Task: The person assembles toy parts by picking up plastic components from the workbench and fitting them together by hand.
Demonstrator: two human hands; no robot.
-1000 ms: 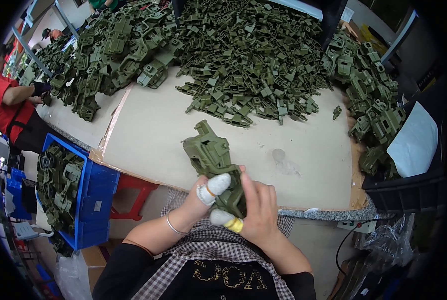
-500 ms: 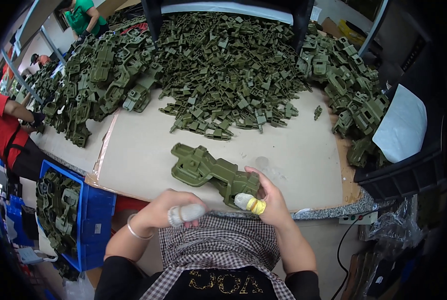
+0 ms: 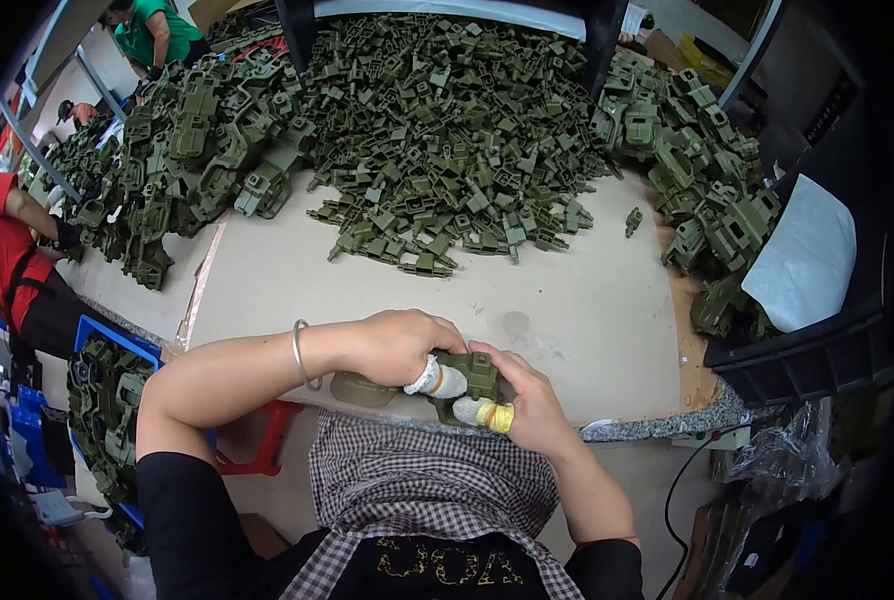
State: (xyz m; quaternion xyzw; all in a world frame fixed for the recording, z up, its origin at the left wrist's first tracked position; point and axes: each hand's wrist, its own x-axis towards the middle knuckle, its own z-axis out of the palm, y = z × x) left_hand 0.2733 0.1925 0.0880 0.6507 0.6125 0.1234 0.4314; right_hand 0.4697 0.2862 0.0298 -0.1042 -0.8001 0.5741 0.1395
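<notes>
Near the front edge of the table, both of my hands close round an olive-green moulded plastic part. My left hand reaches across from the left and grips its upper left side, the thumb in a white finger cover. My right hand holds the right end, its thumb wrapped in a white and yellow cover. A blurred olive-green shape shows below my left wrist; I cannot tell if it belongs to the same part. My fingers and left forearm hide much of the held part.
A heap of small olive-green pieces lies at the table's back. Larger parts are piled at left and right. A blue crate of parts stands at lower left, a black bin at right. A co-worker in red stands far left.
My left hand, closed beside the part before, has moved right and up onto it, with the forearm now across the table edge. The part has been turned and drawn in between both hands.
</notes>
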